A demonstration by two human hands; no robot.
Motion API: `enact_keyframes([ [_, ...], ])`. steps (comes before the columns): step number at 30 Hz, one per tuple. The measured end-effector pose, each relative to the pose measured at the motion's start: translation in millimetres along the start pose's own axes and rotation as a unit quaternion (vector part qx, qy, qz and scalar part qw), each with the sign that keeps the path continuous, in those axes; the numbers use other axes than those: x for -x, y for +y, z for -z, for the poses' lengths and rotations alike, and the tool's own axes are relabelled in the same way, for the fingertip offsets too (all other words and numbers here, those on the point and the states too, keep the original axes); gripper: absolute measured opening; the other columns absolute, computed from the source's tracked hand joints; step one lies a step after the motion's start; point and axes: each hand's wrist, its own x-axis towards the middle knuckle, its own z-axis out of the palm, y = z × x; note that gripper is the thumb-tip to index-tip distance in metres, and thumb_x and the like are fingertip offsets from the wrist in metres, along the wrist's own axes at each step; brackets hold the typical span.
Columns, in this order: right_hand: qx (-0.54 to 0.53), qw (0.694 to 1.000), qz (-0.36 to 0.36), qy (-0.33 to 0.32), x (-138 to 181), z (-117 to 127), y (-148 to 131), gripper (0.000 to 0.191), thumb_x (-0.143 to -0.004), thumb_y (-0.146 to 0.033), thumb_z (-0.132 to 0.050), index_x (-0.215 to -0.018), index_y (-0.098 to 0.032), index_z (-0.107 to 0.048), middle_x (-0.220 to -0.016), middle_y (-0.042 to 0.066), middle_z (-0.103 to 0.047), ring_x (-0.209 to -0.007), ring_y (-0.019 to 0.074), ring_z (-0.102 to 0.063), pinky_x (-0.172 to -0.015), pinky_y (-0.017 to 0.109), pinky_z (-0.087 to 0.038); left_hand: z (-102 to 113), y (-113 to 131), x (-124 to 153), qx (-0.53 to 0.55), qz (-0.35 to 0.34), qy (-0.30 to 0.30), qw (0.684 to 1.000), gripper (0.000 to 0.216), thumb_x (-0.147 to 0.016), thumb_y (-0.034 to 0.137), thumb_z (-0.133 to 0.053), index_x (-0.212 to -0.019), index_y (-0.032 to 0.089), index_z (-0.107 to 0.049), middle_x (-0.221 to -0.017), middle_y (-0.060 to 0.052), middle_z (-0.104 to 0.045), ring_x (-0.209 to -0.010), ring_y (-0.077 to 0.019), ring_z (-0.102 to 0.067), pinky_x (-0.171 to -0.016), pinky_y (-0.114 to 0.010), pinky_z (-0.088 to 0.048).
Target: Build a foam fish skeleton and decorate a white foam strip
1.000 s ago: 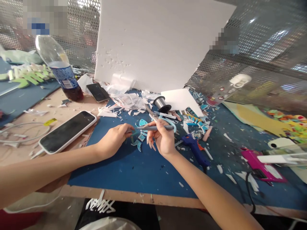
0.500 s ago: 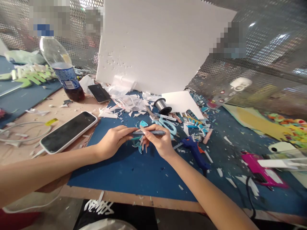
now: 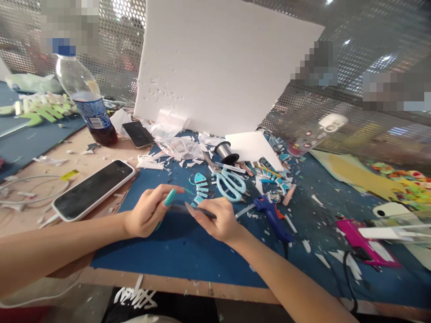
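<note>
A slim dark grey pen (image 3: pixel 179 208) lies level between my hands, just above the blue mat (image 3: pixel 148 251). My left hand (image 3: pixel 146 213) is closed at its left end, a teal tip like a long nail standing up at the thumb. My right hand (image 3: pixel 218 220) pinches the pen's right part, partly hiding it. Just beyond my fingers, teal patterned pieces (image 3: pixel 201 185) lie in a row like a fish skeleton; the lowest is partly covered by my right hand. Light-blue scissors (image 3: pixel 230 184) rest beyond my right hand.
A blue glue gun (image 3: pixel 274 220) lies right of my right hand, a magenta device (image 3: pixel 368 242) farther right. Behind are a wire spool (image 3: pixel 227 153), foam scraps and a white board (image 3: pixel 212 67). To the left are a white-cased phone (image 3: pixel 94 190), a dark phone (image 3: pixel 138 133) and a bottle (image 3: pixel 89 103).
Both hands have moved down toward me with the pen, and the left has turned so its thumb points up. The teal pieces and scissors, partly covered before, now show more fully.
</note>
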Motion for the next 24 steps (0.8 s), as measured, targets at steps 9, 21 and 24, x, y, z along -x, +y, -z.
enact_keyframes([
  [9,0.014,1.0,0.022,-0.003,1,-1,-8,0.028,-0.093,-0.032,-0.048,-0.068,-0.019,-0.054,-0.045,-0.003,-0.05,-0.038,0.0093,-0.042,-0.041,0.024,-0.032,0,2,4,0.002,-0.031,-0.004,1.0,0.025,-0.099,0.026,-0.032,-0.116,0.017,-0.049,-0.055,0.004,-0.05,-0.037,-0.0065,-0.044,-0.043,-0.018,-0.041],
  [21,0.267,0.933,-0.196,0.14,-7,7,38,0.023,-0.095,-0.031,-0.04,-0.092,-0.017,-0.058,-0.064,0.005,-0.063,-0.053,0.0172,-0.054,-0.049,0.026,-0.033,-8,-20,-21,-0.244,0.048,-0.11,0.962,0.067,-0.087,0.029,-0.051,-0.14,0.016,-0.012,-0.137,-0.018,-0.039,-0.128,-0.0331,-0.031,-0.103,-0.056,-0.033],
  [24,0.333,0.917,-0.188,0.117,-6,6,43,0.021,-0.093,-0.024,-0.04,-0.095,-0.015,-0.058,-0.078,0.011,-0.067,-0.07,0.0242,-0.059,-0.058,0.03,-0.04,-6,-18,-22,-0.261,0.058,-0.159,0.95,0.07,-0.088,0.033,-0.05,-0.142,0.017,-0.008,-0.134,-0.015,-0.046,-0.124,-0.0344,-0.032,-0.101,-0.059,-0.028],
])
